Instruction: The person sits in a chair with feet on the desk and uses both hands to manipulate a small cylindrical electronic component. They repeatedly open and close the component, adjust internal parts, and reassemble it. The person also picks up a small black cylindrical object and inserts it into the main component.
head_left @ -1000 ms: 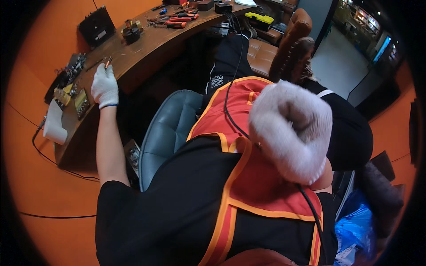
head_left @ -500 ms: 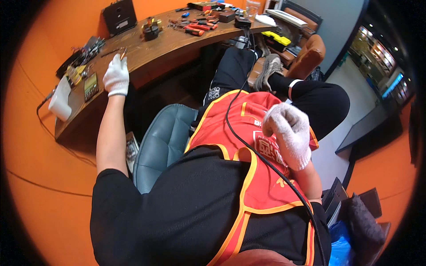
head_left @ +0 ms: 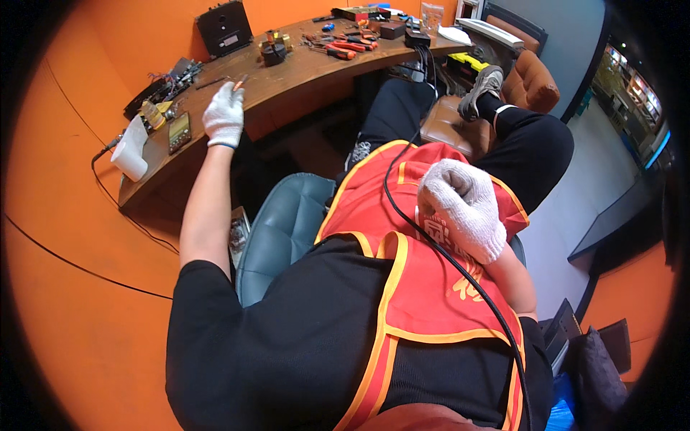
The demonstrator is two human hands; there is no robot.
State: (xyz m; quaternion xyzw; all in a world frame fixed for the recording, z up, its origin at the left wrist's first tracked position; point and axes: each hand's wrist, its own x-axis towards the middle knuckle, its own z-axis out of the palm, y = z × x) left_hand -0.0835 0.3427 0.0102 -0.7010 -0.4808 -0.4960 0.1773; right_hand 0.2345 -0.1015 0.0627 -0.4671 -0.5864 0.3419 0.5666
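Note:
My left hand (head_left: 225, 116), in a white knit glove, reaches over the near edge of the brown wooden desk (head_left: 287, 72). Its fingertips are pinched on a thin copper-coloured piece (head_left: 240, 82), only the end of which shows. A dark slim rod (head_left: 209, 83) lies on the desk just beyond these fingers. In front of my red apron (head_left: 359, 205) with yellow trim, my right hand (head_left: 466, 210), gloved too, is curled closed. Its palm is hidden, so whatever it may hold cannot be made out. A black cable (head_left: 438, 250) runs down across the apron beside it.
Red-handled pliers (head_left: 343, 49), a round dark base with brass parts (head_left: 273, 54) and a black panel (head_left: 224, 29) are on the desk. Left of my hand are a meter-like device (head_left: 180, 133), a white curved container (head_left: 131, 152) and a small bottle (head_left: 152, 113). A brown chair (head_left: 530, 82) stands ahead.
The whole view has shifted, so the desk and my left arm appear farther right. My raised foot has swung to the right and up. Both hands keep nearly the same pose.

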